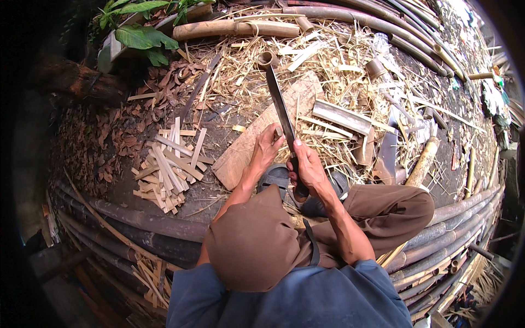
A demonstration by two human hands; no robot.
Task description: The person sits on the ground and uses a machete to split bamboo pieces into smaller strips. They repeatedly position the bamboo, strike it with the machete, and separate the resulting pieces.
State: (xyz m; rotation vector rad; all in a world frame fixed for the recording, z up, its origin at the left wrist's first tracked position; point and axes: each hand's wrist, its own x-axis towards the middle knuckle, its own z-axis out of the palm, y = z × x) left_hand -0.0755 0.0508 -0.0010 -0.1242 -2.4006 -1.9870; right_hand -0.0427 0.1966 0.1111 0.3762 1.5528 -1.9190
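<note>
While your right hand (307, 167) is clenching its fingers around the handle of a long dark blade (280, 106), your left hand (267, 147) is pinching a small bamboo piece (278, 132) just beside that blade, over a flat wooden board (240, 153) lying on the ground. You are sitting with brown-trousered knees drawn up, sandals (276, 176) showing below your hands, while a heap of cut bamboo slats (167, 170) is lying to your left, and straw and long bamboo poles (377, 24) are spreading beyond.

Right hand (307, 167) grips machete (281, 112); left hand (266, 148) steadies bamboo piece (279, 131).
</note>
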